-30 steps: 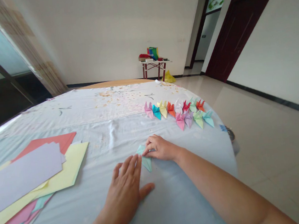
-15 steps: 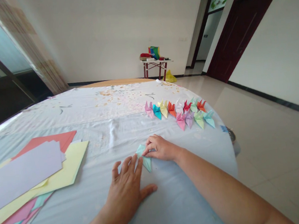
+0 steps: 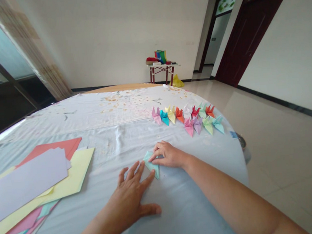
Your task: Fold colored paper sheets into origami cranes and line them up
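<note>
A small piece of folded mint-green paper [image 3: 153, 166] lies flat on the cloth-covered table, its narrow point toward me. My right hand [image 3: 167, 154] comes over it from the right, with thumb and fingertips pinched together at the paper's right side. To its left, my left hand [image 3: 134, 192] lies palm down with fingers spread; the index fingertip rests at the paper's lower left edge. Beyond the hands, several folded paper cranes [image 3: 189, 126] in pink, blue, yellow, red, white and green stand in two rows.
On the left lies a stack of coloured paper sheets [image 3: 26, 182], lavender on top. The tablecloth [image 3: 100, 119] covers most of the round table. A small side table [image 3: 163, 65] with a colourful bag stands by the far wall, a yellow plastic bag [image 3: 177, 81] beside it.
My left hand has slid toward me and slightly left, its index fingertip moving down along the paper's edge. The right hand keeps its pinch in nearly the same place.
</note>
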Motion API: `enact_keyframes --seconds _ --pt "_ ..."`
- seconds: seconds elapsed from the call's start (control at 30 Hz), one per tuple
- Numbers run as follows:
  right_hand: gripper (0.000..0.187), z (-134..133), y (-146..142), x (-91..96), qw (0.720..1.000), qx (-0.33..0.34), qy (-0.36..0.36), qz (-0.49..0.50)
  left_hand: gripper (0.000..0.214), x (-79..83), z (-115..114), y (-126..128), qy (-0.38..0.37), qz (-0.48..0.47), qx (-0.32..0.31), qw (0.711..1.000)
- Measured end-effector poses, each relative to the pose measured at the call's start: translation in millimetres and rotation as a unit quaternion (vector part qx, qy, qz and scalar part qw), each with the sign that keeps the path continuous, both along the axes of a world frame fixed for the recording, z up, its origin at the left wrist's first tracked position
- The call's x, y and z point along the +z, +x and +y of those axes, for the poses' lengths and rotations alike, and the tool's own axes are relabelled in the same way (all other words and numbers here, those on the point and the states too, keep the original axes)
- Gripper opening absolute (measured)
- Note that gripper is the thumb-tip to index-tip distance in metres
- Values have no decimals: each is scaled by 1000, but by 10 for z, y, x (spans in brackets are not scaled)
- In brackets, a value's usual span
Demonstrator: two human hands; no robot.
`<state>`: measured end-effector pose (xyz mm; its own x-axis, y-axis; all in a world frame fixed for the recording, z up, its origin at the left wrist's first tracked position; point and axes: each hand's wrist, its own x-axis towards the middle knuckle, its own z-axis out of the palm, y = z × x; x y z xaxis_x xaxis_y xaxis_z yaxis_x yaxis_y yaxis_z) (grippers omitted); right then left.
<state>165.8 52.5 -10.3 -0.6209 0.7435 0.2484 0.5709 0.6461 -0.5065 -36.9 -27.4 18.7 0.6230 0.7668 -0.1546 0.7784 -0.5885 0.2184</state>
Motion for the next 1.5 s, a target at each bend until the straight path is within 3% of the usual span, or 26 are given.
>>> enact_keyframes --seconds 0.13,0.23,0.4,0.6,0.7,0.9,1.0,1.13,1.23,1.37,1.5 --pt "17 1 -3 19 1000 4 -8 2 81 43 35 -39 -22 -5 -16 1000" --pt "17 -3 7 5 1000 7 -3 13 68 29 62 -57 1 -33 -11 999" --pt "23 -6 21 -17 999 5 -10 41 47 -16 102 -4 90 -92 38 991" --pt "29 -17 39 14 999 -32 2 41 32 -75 164 77 116 -121 71 983" --pt "35 -39 62 23 996 -82 16 23 32 -140 205 86 139 -134 114 975" --pt "32 -70 37 25 996 -87 -2 2 34 -231 277 123 168 -133 177 961" --pt "29 -78 14 40 996 -76 -35 43 27 -225 300 139 145 -179 180 956" --pt "22 -95 -9 66 972 -66 -158 157 21 -200 324 155 57 -282 203 936" --pt "25 -112 -37 90 935 -66 -251 242 24 -212 347 183 -43 -387 217 895" --pt "31 -134 -95 124 899 -69 -307 305 32 -227 379 216 -151 -494 226 826" --pt "33 -143 -135 142 877 -63 -334 339 23 -176 387 206 -188 -522 232 799"
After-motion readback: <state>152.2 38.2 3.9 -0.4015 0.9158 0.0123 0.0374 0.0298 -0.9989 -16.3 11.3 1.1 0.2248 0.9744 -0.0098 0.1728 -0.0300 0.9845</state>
